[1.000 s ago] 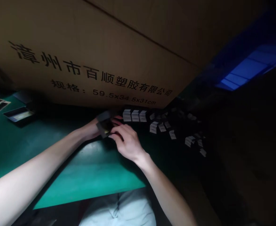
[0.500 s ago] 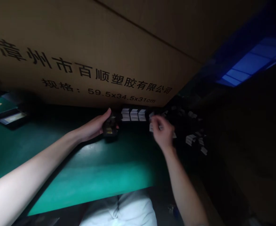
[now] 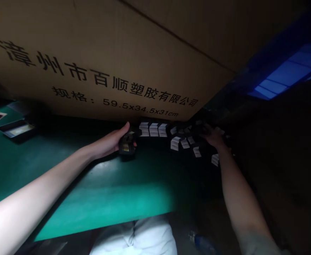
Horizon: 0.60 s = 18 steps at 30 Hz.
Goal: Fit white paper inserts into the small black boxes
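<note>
Brown cardboard carton [image 3: 104, 60] is filling the top of the view, and a green work mat [image 3: 102, 198] is lying below it. Your left hand [image 3: 109, 144] is gripping a small black case [image 3: 127, 148] near the centre, while your right hand [image 3: 214, 137], half open, is reaching over white paper labels [image 3: 175, 143] to the right.
</note>
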Available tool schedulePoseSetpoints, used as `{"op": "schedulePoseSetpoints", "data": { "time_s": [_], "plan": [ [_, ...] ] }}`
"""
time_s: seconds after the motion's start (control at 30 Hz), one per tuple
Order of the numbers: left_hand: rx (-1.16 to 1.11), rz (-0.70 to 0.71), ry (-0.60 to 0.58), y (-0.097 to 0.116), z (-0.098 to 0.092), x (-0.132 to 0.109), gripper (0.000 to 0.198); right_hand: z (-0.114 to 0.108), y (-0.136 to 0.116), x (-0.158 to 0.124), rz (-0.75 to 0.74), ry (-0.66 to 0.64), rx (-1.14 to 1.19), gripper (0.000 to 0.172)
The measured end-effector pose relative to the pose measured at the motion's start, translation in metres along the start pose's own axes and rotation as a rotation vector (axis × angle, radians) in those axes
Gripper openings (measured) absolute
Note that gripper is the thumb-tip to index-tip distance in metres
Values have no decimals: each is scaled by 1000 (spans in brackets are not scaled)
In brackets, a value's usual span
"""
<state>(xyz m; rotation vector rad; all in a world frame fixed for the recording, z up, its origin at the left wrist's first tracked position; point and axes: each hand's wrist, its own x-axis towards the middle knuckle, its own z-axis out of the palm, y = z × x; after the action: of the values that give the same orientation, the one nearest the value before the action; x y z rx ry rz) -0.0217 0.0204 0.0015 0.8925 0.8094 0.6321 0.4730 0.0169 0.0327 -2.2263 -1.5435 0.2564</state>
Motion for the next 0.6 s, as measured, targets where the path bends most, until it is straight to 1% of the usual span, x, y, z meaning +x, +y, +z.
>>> {"op": "schedulePoseSetpoints", "data": {
  "time_s": [0.1, 0.17, 0.33, 0.4, 0.53, 0.6],
  "plan": [
    [-3, -3, 5, 0, 1, 0, 64, 1, 7, 1, 35, 67, -20, 45],
    [-4, -4, 8, 1, 2, 1, 63, 1, 11, 0, 69, 88, -22, 42],
    [-11, 0, 9, 1, 2, 0, 61, 2, 20, -2, 115, 46, -30, 45],
    [-9, -2, 21, 2, 3, 0, 60, 1, 22, -2, 117, 65, -79, 43],
    [-11, -9, 22, 2, 5, -1, 60, -1, 20, 3, 88, 181, -214, 37],
    [-7, -7, 19, 2, 5, -1, 61, -1, 19, 6, 43, 167, -265, 38]
  ]
}}
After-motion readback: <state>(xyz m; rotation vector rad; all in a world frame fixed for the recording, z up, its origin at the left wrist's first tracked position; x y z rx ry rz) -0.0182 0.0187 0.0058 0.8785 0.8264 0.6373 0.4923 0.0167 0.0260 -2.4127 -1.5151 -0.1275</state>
